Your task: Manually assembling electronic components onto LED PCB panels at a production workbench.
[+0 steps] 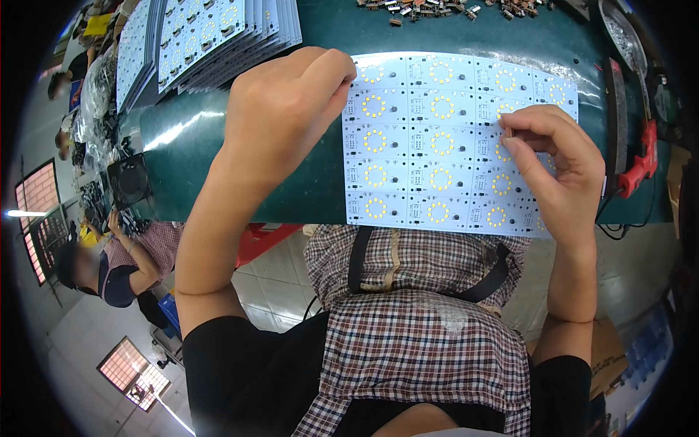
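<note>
A white circuit board panel (pixel 442 162) lies on the green table in front of me, with rows of repeated units, each a ring of yellow LEDs and small black parts. My left hand (pixel 287 109) is closed at the panel's upper left corner; its fingertips are turned away, so what they pinch is hidden. Over the panel's right part, my right hand (pixel 564 156) pinches a small brownish component (pixel 508 133) between thumb and forefinger.
Stacked circuit boards (pixel 211 40) stand at the far left. Loose small components (pixel 437 9) are heaped along the far edge. On the right are a red-handled tool (pixel 641 164) with a cable and a metal dish (pixel 619 29). Another person (pixel 124 258) sits at left.
</note>
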A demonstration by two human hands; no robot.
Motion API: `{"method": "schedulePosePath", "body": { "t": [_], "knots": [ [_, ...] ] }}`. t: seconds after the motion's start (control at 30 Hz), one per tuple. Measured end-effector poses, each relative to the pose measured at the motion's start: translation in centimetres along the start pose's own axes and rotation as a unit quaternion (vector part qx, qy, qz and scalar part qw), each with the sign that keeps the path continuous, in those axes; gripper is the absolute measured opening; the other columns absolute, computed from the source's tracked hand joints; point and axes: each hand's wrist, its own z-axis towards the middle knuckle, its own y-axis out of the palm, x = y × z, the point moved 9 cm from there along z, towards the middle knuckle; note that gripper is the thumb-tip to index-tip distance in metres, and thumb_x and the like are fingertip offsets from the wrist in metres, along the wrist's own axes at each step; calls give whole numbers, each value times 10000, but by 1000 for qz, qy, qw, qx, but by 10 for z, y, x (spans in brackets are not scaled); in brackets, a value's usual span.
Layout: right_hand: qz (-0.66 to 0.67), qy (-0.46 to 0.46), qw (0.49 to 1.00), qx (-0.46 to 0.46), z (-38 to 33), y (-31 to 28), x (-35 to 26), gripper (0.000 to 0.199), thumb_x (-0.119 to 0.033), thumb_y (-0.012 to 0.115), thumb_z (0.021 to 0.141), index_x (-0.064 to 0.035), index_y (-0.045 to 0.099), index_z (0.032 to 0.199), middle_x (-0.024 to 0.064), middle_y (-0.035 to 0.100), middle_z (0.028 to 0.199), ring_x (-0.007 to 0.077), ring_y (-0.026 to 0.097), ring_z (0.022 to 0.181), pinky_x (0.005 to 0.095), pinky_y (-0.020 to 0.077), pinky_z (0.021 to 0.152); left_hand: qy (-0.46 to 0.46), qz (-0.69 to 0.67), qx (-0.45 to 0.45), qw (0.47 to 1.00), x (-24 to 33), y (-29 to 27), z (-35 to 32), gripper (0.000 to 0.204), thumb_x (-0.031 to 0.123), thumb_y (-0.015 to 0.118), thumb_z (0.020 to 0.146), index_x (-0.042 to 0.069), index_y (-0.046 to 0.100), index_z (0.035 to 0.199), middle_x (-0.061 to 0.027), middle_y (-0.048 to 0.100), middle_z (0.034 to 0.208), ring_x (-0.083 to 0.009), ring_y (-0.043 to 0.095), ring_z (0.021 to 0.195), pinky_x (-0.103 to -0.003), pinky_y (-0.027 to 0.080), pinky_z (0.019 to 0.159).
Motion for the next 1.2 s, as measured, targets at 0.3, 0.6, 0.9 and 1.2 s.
{"method": "schedulePosePath", "body": {
  "t": [0.3, 0.6, 0.9, 1.2],
  "knots": [
    [2, -4, 1000, -1, 0, 2, 4, 201, 81, 720, 842, 15, 741, 1031, 91, 734, 995, 155, 720, 865, 264, 588, 759, 25, 18, 19, 999, 1, 5, -6, 172, 56, 761, 775, 94, 645, 896, -38, 680, 805, -223, 688, 711, -332, 534, 596],
    [12, -1, 1000, -7, -1, 4, 8, 199, 77, 710, 850, 25, 739, 1040, 93, 737, 1004, 158, 722, 876, 265, 589, 773, 6, 72, -27, 997, 1, 8, -8, 164, 4, 788, 820, 69, 717, 953, -55, 754, 856, -241, 729, 716, -302, 568, 634],
    [17, 16, 1000, -6, -4, 2, 9, 202, 77, 710, 852, 23, 740, 1044, 95, 739, 1009, 153, 721, 885, 264, 586, 778, -92, -82, -34, 992, -28, 4, 2, 177, 111, 807, 803, 99, 731, 963, -48, 678, 793, -239, 687, 727, -338, 533, 639],
    [30, 49, 998, 17, 6, -22, 5, 230, 85, 706, 883, 37, 750, 1103, 80, 731, 1046, 125, 696, 936, 238, 554, 814, -146, -79, -149, 975, -36, 50, 72, 153, 146, 778, 861, 8, 744, 918, -174, 751, 857, -311, 744, 811, -411, 590, 742]
  ]
}}
